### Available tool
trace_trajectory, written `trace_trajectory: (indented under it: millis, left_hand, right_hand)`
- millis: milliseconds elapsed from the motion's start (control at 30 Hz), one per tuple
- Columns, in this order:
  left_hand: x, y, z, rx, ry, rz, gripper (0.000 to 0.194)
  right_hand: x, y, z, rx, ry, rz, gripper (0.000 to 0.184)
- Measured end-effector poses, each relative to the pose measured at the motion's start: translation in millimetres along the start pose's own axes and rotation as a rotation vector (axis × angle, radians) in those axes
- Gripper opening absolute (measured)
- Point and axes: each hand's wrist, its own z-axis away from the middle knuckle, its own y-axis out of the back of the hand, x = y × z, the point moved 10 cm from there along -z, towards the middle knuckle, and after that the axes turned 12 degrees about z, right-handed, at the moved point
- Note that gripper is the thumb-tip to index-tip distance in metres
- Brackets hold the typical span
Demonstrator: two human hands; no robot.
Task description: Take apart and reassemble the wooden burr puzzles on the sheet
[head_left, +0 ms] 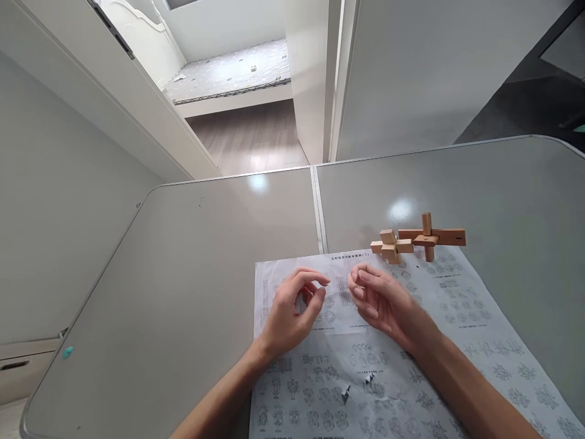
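Observation:
My left hand [292, 308] hovers over a large printed paper sheet [338, 341], its fingers curved and a gap between thumb and forefinger; nothing is in it. Facing it across a small space, my right hand [381, 302] has loosely curled fingers, the thumb lying close to the forefinger, and no object shows in it. Just beyond the right hand, a pale wooden burr puzzle [391, 246] stands at the sheet's far edge. Beside it on the right is a darker, reddish wooden cross-shaped puzzle [428, 238] with a long horizontal bar. Neither hand touches the puzzles.
The sheet carries rows of small puzzle drawings and has two small torn spots near its middle. It lies on a grey table [219, 274] with a pale seam [319, 210]. A small teal spot [68, 352] is at the left edge. Past the table, a doorway shows a bed [228, 73].

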Motion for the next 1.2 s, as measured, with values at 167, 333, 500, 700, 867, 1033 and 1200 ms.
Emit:
trace_trajectory:
  millis: [167, 333, 500, 700, 867, 1033, 1200]
  left_hand:
    - [-1.2, -1.0, 0.0, -0.010, 0.012, -0.001, 0.012]
    - [-0.8, -1.7, -1.1, -0.015, 0.027, -0.015, 0.012]
    - [-0.1, -1.4, -2.2, -0.015, 0.029, -0.021, 0.012]
    - [-2.7, -1.8, -2.6, -0.023, 0.050, -0.044, 0.011]
    - [-4.2, -2.2, -2.8, -0.027, 0.054, -0.053, 0.011]
    - [-6.1, -2.0, -3.3, -0.026, 0.061, -0.054, 0.011]
    - [-8.4, -2.2, -3.0, -0.031, 0.074, -0.044, 0.011]
  right_hand:
    - [-2.0, -1.7, -0.6, -0.006, 0.011, 0.007, 0.031]
    - [-2.3, 1.1, -1.9, -0.010, 0.019, -0.007, 0.029]
    - [-0.3, 2.3, -3.6, -0.024, 0.025, -0.001, 0.028]
    - [-0.3, 1.4, -5.3, -0.030, 0.032, -0.004, 0.029]
    - [0.3, 0.3, -6.2, -0.044, 0.034, -0.027, 0.026]
    - [0.6, 0.5, -6.6, -0.053, 0.040, -0.042, 0.024]
    - [0.8, -0.7, -6.8, -0.069, 0.036, -0.054, 0.025]
